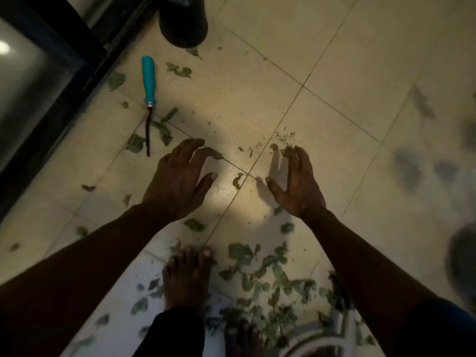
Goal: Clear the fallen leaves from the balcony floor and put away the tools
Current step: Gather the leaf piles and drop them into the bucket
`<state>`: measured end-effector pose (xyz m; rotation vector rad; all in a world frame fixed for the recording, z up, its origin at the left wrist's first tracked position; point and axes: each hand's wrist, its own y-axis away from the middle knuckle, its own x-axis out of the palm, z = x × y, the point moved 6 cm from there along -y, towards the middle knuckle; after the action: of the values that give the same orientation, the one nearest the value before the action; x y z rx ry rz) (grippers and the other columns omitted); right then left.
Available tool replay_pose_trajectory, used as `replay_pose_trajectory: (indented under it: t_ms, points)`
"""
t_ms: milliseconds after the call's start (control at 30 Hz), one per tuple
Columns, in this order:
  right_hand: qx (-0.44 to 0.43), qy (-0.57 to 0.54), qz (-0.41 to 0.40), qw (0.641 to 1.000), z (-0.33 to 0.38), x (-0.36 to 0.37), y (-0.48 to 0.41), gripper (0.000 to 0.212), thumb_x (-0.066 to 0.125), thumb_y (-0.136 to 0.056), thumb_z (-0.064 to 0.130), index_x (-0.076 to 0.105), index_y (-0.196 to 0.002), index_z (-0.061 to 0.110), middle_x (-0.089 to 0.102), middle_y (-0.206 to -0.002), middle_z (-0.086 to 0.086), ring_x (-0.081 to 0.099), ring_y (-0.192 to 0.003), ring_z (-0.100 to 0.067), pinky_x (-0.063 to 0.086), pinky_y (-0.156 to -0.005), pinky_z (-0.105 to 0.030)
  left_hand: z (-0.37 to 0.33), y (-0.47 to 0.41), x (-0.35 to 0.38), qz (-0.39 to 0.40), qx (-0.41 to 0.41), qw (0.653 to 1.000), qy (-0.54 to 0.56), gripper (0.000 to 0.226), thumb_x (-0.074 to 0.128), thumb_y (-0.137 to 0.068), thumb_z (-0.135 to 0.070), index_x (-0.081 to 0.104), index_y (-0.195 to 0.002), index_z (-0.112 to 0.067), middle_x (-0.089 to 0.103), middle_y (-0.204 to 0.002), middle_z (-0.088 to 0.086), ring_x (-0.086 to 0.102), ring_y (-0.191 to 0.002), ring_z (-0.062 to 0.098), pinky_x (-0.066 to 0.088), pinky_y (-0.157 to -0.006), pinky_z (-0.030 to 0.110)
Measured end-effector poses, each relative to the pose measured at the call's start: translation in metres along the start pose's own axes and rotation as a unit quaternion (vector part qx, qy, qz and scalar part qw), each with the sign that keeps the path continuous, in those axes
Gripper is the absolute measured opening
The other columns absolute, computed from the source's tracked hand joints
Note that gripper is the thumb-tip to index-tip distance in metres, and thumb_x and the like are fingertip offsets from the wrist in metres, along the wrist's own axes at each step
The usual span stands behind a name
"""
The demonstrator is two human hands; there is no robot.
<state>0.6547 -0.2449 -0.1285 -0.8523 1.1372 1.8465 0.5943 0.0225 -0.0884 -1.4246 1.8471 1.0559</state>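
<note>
Green leaf scraps lie scattered over the pale tiled floor (pixel 257 81). A thick heap of leaves (pixel 268 274) sits near my bare foot (pixel 186 276). My left hand (pixel 180 179) is flat, fingers spread, its fingertips touching a leaf (pixel 215 153). My right hand (pixel 296 181) stands on edge with fingers apart, its tips at small leaf bits (pixel 279 149). A single scrap (pixel 238 180) lies between the hands. A hand tool with a teal handle (pixel 149 79) and a dark metal shaft lies on the floor, left of my left hand.
A black pot (pixel 183 21) stands at the top. A dark door frame (pixel 64 99) runs diagonally along the left. A white object's rim (pixel 322 338) shows at the bottom, and a dark round shape (pixel 463 264) is blurred at the right edge.
</note>
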Motion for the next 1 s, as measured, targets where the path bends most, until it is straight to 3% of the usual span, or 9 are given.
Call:
replay_pose_trajectory:
  t_ms: [233,367,467,533,633,733,833,1000]
  points:
    - [-0.023,0.083,-0.083,0.993,-0.045,0.028,-0.073,0.100,0.036,-0.097,0.072,0.006,-0.163,0.003,0.001,-0.171,-0.023,-0.002,-0.158,-0.038,0.010,-0.127,-0.058,0.052,-0.031,0.035,-0.061,0.073,0.993,-0.069,0.054,0.044,-0.102,-0.046,0.053,-0.144,-0.012,0.041,-0.159,0.016,0.037,-0.149,0.037,0.038,-0.113,0.061]
    - [-0.068,0.114,-0.083,0.988,-0.003,0.063,-0.094,0.097,0.022,-0.100,0.075,-0.006,-0.164,0.007,-0.016,-0.170,-0.020,-0.019,-0.157,-0.035,-0.004,-0.125,-0.061,0.071,-0.042,0.042,-0.119,0.022,0.992,-0.034,0.055,0.043,-0.104,-0.047,0.051,-0.147,-0.014,0.037,-0.162,0.015,0.034,-0.151,0.037,0.033,-0.119,0.057]
    - [-0.210,0.095,-0.056,0.972,0.078,0.100,-0.095,0.094,0.032,-0.101,0.070,0.004,-0.164,0.008,-0.003,-0.172,-0.016,-0.010,-0.159,-0.031,0.004,-0.126,-0.058,0.074,-0.055,0.037,-0.125,0.069,0.989,-0.046,0.057,0.042,-0.103,-0.050,0.051,-0.147,-0.015,0.038,-0.162,0.014,0.033,-0.152,0.034,0.033,-0.120,0.055]
    - [-0.285,0.009,-0.055,0.957,0.118,0.107,-0.094,0.086,0.040,-0.102,0.061,0.014,-0.164,0.007,0.010,-0.172,-0.014,0.000,-0.160,-0.029,0.006,-0.128,-0.053,0.081,-0.068,0.026,-0.145,0.088,0.984,-0.060,0.057,0.042,-0.103,-0.052,0.051,-0.148,-0.019,0.037,-0.163,0.010,0.032,-0.153,0.030,0.032,-0.120,0.056]
    - [-0.322,-0.031,-0.055,0.945,0.133,0.086,-0.122,0.078,0.033,-0.104,0.061,0.016,-0.164,0.015,0.012,-0.172,-0.009,0.002,-0.160,-0.023,0.001,-0.130,-0.046,0.097,-0.105,-0.004,-0.204,0.018,0.978,-0.036,0.064,0.049,-0.101,-0.055,0.038,-0.156,-0.025,0.025,-0.169,0.004,0.022,-0.156,0.026,0.026,-0.122,0.053]
    - [-0.282,0.032,-0.074,0.956,0.115,0.037,-0.169,0.078,0.031,-0.105,0.063,0.002,-0.165,0.024,-0.001,-0.173,-0.001,-0.008,-0.158,-0.015,-0.002,-0.129,-0.045,0.109,-0.149,-0.053,-0.256,-0.024,0.966,0.010,0.088,0.065,-0.095,-0.056,0.019,-0.163,-0.026,0.017,-0.171,0.004,0.018,-0.157,0.026,0.028,-0.124,0.056]
    - [-0.197,0.070,-0.135,0.968,0.076,-0.007,-0.218,0.083,0.028,-0.103,0.066,0.001,-0.164,0.019,-0.001,-0.173,-0.007,-0.005,-0.159,-0.023,0.000,-0.129,-0.048,0.121,-0.191,-0.094,-0.307,-0.062,0.947,0.076,0.108,0.077,-0.087,-0.056,0.011,-0.165,-0.019,0.019,-0.170,0.011,0.020,-0.156,0.032,0.029,-0.123,0.059]
    - [-0.076,0.063,-0.169,0.981,0.018,-0.004,-0.257,0.091,0.023,-0.098,0.076,0.003,-0.164,0.016,0.001,-0.173,-0.010,-0.004,-0.159,-0.026,0.001,-0.129,-0.050,0.141,-0.237,-0.108,-0.338,-0.145,0.905,0.216,0.133,0.090,-0.074,-0.052,-0.002,-0.166,-0.023,0.006,-0.174,0.011,0.011,-0.159,0.033,0.019,-0.128,0.056]
